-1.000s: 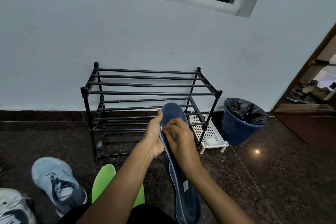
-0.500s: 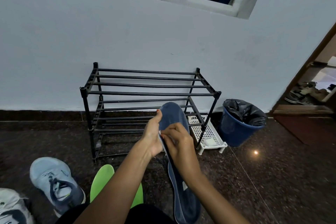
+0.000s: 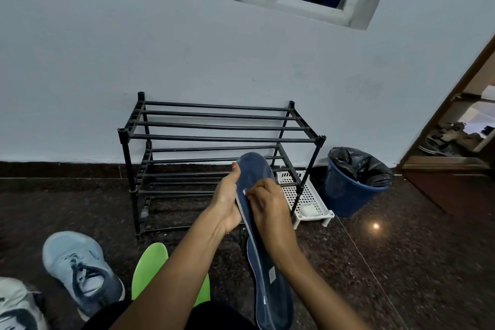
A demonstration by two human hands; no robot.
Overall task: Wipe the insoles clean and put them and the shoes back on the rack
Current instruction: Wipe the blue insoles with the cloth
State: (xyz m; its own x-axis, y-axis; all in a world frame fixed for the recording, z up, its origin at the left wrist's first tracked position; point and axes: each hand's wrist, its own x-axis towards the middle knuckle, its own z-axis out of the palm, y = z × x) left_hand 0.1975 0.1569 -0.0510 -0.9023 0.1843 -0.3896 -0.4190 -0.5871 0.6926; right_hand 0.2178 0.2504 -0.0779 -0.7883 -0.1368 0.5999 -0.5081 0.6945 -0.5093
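My left hand (image 3: pixel 226 202) grips a dark blue insole (image 3: pixel 255 173) by its left edge, thumb up along the toe end. Curled fingers of my right hand (image 3: pixel 267 205) press a small white wipe (image 3: pixel 244 192) onto the insole's middle; most of the wipe is hidden under the fingers. The insole's heel end reaches down toward my lap. A green insole (image 3: pixel 151 265) lies on the floor under my left forearm. One light blue shoe (image 3: pixel 80 272) stands at the lower left, and a white shoe (image 3: pixel 16 305) sits at the corner. The black rack (image 3: pixel 222 139) stands bare against the wall.
A white perforated tray (image 3: pixel 308 195) with a small white object sits on the floor right of the rack. Beside it stands a blue bin (image 3: pixel 351 190) lined with a black bag. A doorway with footwear opens at the far right. The floor is dark polished stone.
My right hand has slid a little along the insole with the wipe. The left hand's grip has stayed the same.
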